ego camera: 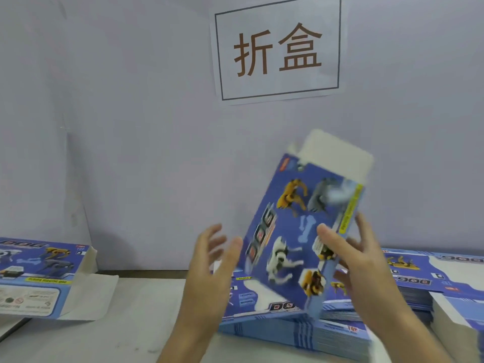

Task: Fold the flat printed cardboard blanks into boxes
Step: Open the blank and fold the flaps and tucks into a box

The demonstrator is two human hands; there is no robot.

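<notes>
A blue printed box (296, 231) with robot dogs on it stands tilted in the air, its white top flap (337, 155) open and pointing up and away. My right hand (358, 260) grips its right edge, thumb on the printed face, fingers behind. My left hand (209, 260) hovers just left of the box with fingers spread, thumb near the box's left edge; whether it touches is unclear. Under both hands lies a stack of flat blue blanks (301, 328). The box looks motion-blurred.
A folded box (39, 273) lies on its side at the left, end flaps open. More stacked blanks (429, 279) fill the right, with a white-sided pile (455, 320) at the edge. The grey table (117, 331) meets a pale wall bearing a paper sign (277, 48).
</notes>
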